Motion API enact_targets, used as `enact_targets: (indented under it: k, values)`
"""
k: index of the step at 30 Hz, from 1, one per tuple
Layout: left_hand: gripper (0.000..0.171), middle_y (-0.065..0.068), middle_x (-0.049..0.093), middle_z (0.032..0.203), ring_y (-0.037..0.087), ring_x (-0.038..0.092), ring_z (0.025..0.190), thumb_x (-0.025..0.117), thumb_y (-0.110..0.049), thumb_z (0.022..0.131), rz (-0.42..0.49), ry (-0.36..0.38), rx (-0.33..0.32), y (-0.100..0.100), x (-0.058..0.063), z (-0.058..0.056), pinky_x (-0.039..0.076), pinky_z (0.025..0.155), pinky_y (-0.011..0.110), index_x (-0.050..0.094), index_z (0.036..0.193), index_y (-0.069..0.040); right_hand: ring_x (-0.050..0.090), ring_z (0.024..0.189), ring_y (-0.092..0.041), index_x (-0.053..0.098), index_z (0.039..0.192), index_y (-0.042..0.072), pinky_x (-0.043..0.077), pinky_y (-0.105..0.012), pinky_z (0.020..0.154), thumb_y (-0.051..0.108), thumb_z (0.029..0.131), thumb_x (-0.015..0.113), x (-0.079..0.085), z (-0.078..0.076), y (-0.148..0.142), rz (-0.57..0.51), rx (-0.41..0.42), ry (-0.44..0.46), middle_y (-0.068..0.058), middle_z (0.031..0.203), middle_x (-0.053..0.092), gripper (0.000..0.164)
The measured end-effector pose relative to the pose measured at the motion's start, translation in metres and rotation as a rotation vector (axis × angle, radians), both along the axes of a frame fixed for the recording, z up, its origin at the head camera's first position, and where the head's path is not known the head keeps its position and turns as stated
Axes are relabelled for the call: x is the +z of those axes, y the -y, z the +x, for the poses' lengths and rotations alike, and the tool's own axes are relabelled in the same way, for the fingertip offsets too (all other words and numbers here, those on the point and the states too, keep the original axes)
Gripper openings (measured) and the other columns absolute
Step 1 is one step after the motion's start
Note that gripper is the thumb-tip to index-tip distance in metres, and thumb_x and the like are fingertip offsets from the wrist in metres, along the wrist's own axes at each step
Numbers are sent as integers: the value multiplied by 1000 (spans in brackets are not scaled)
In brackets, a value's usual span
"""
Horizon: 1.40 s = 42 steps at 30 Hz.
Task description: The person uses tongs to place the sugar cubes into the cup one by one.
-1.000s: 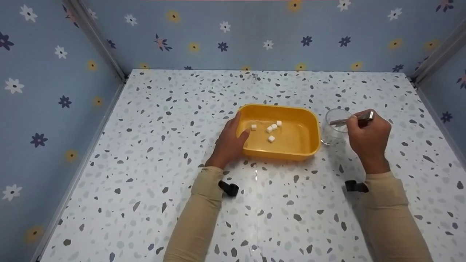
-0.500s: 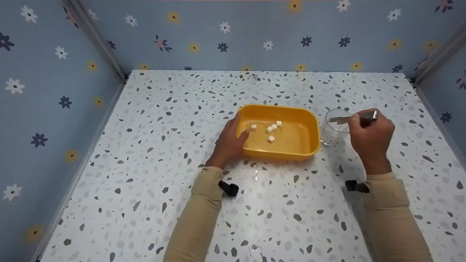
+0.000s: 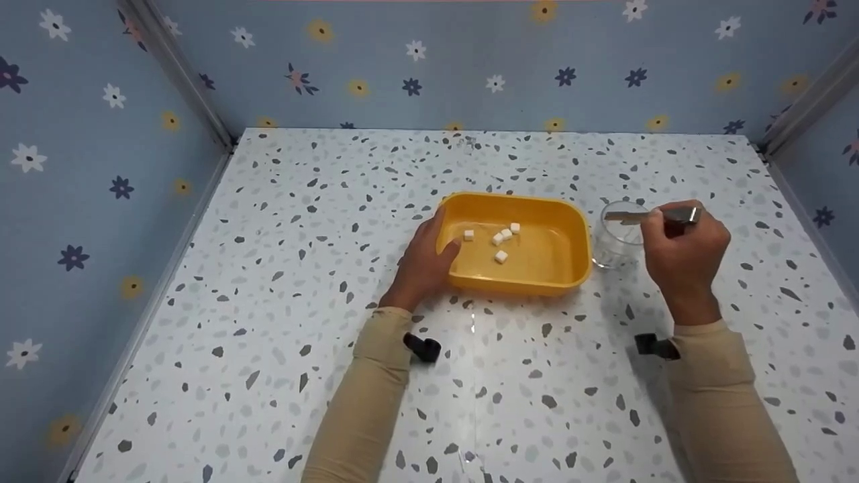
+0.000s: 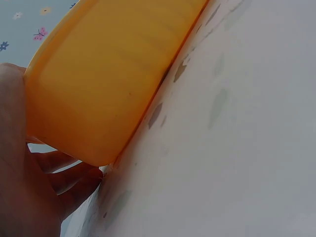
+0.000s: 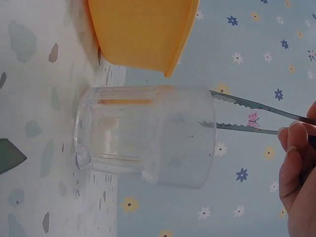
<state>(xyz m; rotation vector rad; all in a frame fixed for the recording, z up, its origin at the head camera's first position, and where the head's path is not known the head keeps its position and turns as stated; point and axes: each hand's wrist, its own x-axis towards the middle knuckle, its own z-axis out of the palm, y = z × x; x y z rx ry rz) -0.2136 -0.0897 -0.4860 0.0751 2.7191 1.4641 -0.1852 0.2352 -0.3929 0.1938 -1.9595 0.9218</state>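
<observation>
My left hand grips the left end of a yellow rectangular tub, thumb over the rim and fingers along its outside wall. Several small white cubes lie loose on the tub's floor. My right hand pinches metal tongs that lie nearly level over the mouth of a clear glass. In the right wrist view the serrated arms stand apart with nothing between them; one tip overlaps the glass and the other is right at its rim. Something whitish shows through the glass near its bottom.
The glass stands close to the tub's right end on a white speckled table. Blue flowered panels bound the table at the back and both sides. Each wrist wears a small black camera mount.
The tongs have swung up from a slant into the glass to nearly level, and my right hand has shifted slightly right. My left hand, the tub and the cubes stay put.
</observation>
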Motion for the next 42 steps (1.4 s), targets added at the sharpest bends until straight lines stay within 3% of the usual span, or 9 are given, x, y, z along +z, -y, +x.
enact_targets:
  k: [6,16,22,42]
  values:
    - [70,2,32,160,19,38,140,49,-39,101,2,-8,-5,0,-2,-1,30,115,38,18,162,-27,41,61,10,62,75,-15,33,-11,61,-9,81,59,6,4,4,13,37,-22,-26,63,58,9]
    - [71,3,32,160,20,38,140,49,-38,100,6,-5,1,1,-4,-2,30,115,38,17,162,-27,44,59,-6,65,78,-9,35,-11,61,-1,83,63,-22,-12,-7,89,81,1,-18,67,60,9]
    - [71,3,32,160,22,37,141,50,-38,100,4,-4,0,1,-1,-2,29,116,39,17,162,-28,47,56,-18,65,79,-8,37,-10,62,1,83,66,-27,-13,-4,109,127,-14,-17,68,63,10]
    - [71,3,31,161,21,36,142,49,-39,101,-14,-2,-4,-1,-2,-2,28,116,40,17,162,-26,54,58,-20,65,85,-6,41,-10,63,13,90,64,-39,-6,18,256,238,39,-14,74,65,19]
